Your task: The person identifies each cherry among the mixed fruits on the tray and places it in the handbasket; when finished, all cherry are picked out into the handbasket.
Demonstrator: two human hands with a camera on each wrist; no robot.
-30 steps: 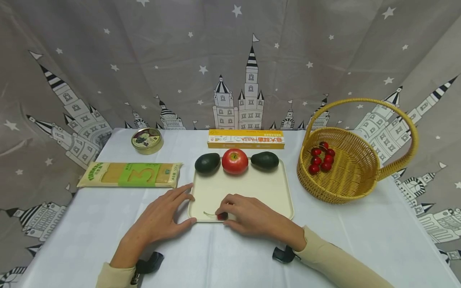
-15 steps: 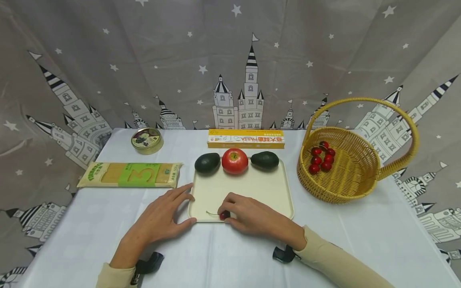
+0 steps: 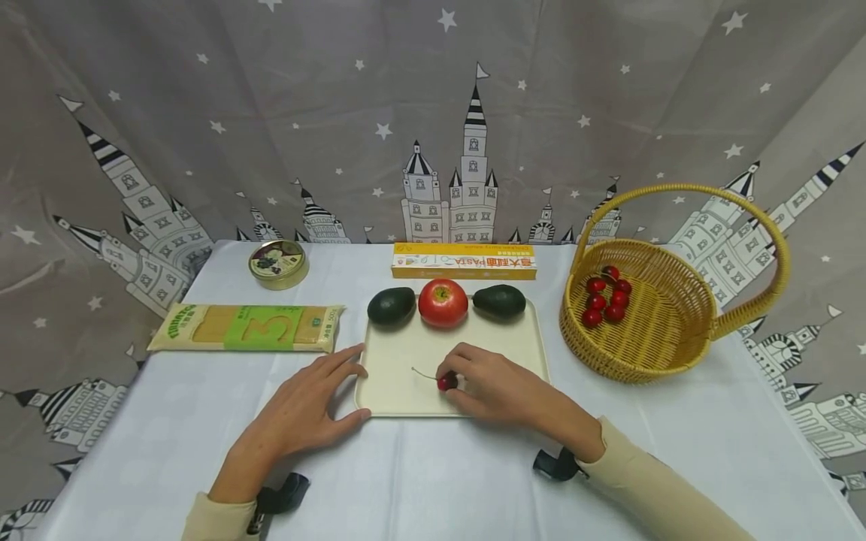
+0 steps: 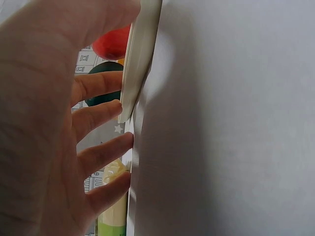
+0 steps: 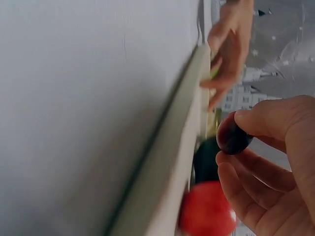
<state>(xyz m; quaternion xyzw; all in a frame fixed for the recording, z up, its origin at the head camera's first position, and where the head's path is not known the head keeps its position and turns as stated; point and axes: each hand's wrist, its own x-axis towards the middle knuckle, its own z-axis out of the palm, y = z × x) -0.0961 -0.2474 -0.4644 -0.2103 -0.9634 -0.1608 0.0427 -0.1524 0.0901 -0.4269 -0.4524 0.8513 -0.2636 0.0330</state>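
Observation:
Over the near half of the cream tray (image 3: 399,376), my right hand (image 3: 497,387) pinches a dark red cherry (image 3: 446,382) by thumb and fingertips, its stem pointing left. The right wrist view shows that cherry (image 5: 233,133) close up between thumb and fingers, above the tray's rim. My left hand (image 3: 304,406) rests at the tray's left edge with spread fingers, thumb at the near left corner. In the left wrist view, its fingers (image 4: 101,115) reach along the tray rim (image 4: 140,54). Along the tray's far edge sit an avocado (image 3: 392,306), a red apple (image 3: 443,303) and another avocado (image 3: 499,301).
Several cherries (image 3: 615,312) lie at the left inside a yellow wicker basket (image 3: 636,368) with a tall handle, right of the tray. A pasta box (image 3: 464,261) stands behind the tray. Further left are a noodle packet (image 3: 246,328) and a round tin (image 3: 277,263).
My right hand has moved right and away from me with the cherry, off the tray's near edge toward its middle. The left hand stays at the tray's edge.

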